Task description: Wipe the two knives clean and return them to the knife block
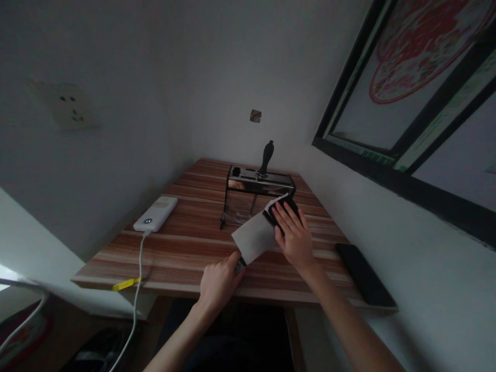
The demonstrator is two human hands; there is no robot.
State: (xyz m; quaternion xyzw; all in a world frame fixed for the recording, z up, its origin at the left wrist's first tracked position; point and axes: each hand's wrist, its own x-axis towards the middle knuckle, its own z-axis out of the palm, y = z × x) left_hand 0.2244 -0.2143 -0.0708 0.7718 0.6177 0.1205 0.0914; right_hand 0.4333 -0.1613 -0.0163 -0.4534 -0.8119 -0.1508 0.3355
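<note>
My left hand [219, 281] is closed on the near corner of a white sheet of paper [254, 237], pinching it at the table's front edge. My right hand [293, 235] lies on the sheet's far end, fingers stretched over a black object [284, 205] that the paper partly wraps. Both hands are over the middle of the striped wooden table [186, 243]. What the black object is cannot be made out in the dim light.
A shiny metal device [259, 182] with a black upright handle [266, 157] stands behind the hands. A white power bank [156, 213] with a white cable [136, 294] lies left. A black phone [364, 276] lies right. Walls close in on both sides.
</note>
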